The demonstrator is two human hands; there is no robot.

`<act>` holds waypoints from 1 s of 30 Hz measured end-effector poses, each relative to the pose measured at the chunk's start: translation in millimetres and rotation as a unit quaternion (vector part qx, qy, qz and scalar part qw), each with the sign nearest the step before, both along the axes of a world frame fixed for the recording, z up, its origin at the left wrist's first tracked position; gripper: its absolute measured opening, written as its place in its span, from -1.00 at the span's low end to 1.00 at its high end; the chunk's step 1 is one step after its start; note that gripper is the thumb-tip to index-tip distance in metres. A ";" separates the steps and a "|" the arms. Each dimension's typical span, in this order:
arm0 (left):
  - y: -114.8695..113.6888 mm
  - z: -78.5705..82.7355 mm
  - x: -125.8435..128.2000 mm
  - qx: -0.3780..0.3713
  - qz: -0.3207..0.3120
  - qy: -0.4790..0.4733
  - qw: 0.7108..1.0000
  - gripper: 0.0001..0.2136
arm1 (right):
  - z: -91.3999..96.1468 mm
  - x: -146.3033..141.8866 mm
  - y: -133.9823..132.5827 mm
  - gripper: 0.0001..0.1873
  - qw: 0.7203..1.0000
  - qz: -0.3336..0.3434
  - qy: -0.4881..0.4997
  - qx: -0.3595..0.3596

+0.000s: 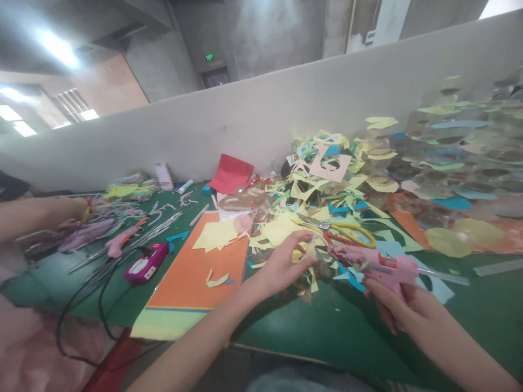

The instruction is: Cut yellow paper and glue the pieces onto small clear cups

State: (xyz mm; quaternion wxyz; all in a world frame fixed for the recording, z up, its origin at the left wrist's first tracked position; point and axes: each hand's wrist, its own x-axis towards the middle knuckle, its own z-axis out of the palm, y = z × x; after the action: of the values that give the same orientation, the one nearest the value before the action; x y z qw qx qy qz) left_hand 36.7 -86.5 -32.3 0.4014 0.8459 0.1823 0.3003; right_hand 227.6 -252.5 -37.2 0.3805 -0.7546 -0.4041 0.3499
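Note:
My right hand is wrapped around the handle of a pink hot glue gun. A clear glue stick sticks out of its back end, and its smeared nozzle points left. Facing that nozzle, my left hand has its fingers curled towards the thumb. Something pale and see-through seems to be at its fingertips, too blurred to name. Just beyond both hands, scissors with yellow and orange handles lie on paper scraps.
Cut paper is heaped against the grey partition. Clear cups with paper discs are stacked at right. Orange sheets lie left of centre. Further left are another glue gun, a purple box with black cables and another person's arm.

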 end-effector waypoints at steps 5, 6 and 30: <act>2.4 0.3 0.2 -0.015 0.009 0.002 1.000 -0.60 | 2.2 -0.3 0.2 -0.35 1.000 -0.011 -0.007 -0.001; 2.7 1.2 0.3 -0.021 0.014 0.000 1.000 -0.61 | 4.2 0.9 0.0 -0.35 1.000 -0.011 -0.009 0.000; -4.4 5.6 0.6 -0.047 -0.009 -0.020 0.999 -0.64 | -11.7 9.6 12.0 -0.43 0.995 -0.051 0.070 0.055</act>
State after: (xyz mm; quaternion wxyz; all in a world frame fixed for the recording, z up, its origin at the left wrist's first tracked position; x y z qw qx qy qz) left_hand 37.3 -90.8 -26.7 0.4470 0.8216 0.1806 0.3042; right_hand 237.2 -240.5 -48.8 0.4662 -0.7257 -0.3565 0.3592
